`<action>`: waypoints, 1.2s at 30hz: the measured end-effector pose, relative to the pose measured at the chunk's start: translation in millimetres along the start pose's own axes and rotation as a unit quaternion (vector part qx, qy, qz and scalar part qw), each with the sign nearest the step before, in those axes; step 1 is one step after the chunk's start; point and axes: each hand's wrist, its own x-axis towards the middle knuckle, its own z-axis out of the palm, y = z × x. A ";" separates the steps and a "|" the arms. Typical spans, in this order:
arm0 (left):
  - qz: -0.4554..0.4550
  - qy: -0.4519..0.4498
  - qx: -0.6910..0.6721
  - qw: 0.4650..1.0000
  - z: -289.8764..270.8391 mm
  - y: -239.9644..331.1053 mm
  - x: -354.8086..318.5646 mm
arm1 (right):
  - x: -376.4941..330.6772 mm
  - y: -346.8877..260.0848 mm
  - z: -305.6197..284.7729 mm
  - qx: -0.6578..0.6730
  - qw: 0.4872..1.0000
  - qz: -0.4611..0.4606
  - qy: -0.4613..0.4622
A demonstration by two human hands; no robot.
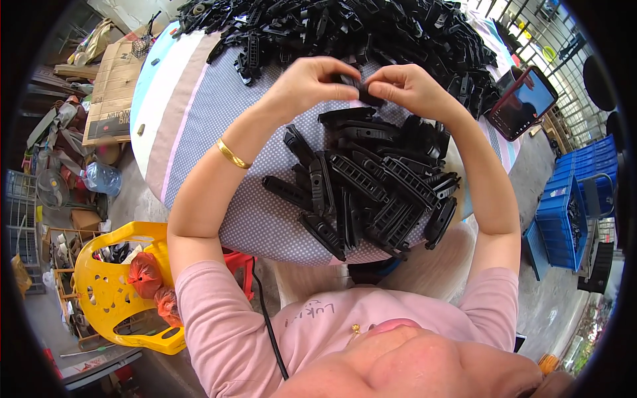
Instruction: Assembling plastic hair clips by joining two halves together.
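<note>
Bright, even daylight, soft shadows, sharp centre; heavy fisheye bending and black vignette at the rim.

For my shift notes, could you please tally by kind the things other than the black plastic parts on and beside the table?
Phone: 1
Gold bangle: 1
Yellow plastic chair: 1
Blue crates: 2 at least; further ones are unclear
Water bottle: 1
Total: 6

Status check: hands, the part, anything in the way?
Left hand and right hand both pinch one small black plastic part. Sorted black parts heaped below. Nothing blocking.
</note>
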 end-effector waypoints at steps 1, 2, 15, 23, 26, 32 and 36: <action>0.010 -0.056 0.031 0.998 0.3 -8.2 -1.4 | 4.9 6.1 2.0 0.027 0.999 -0.020 0.024; 0.021 -0.114 0.060 0.991 0.5 -14.6 -0.5 | 10.6 15.7 4.2 0.053 0.997 -0.037 0.050; -0.010 0.310 0.521 0.795 -114.2 -58.8 7.3 | 23.3 9.6 24.6 -0.291 0.945 -0.145 0.041; -0.062 0.227 0.498 0.835 -88.0 -41.3 13.4 | 1.4 1.6 24.7 -0.237 0.960 -0.151 -0.004; 0.074 0.307 0.451 0.835 -78.1 -47.1 15.4 | -4.9 -3.8 25.3 -0.213 0.965 -0.155 -0.013; -0.025 0.094 -0.088 0.991 -26.7 -16.2 9.0 | -9.1 -3.2 27.3 -0.153 0.973 -0.173 0.027; -0.056 0.042 -0.198 0.978 -10.7 -22.8 7.7 | -9.0 -13.4 19.2 -0.064 0.983 -0.103 0.135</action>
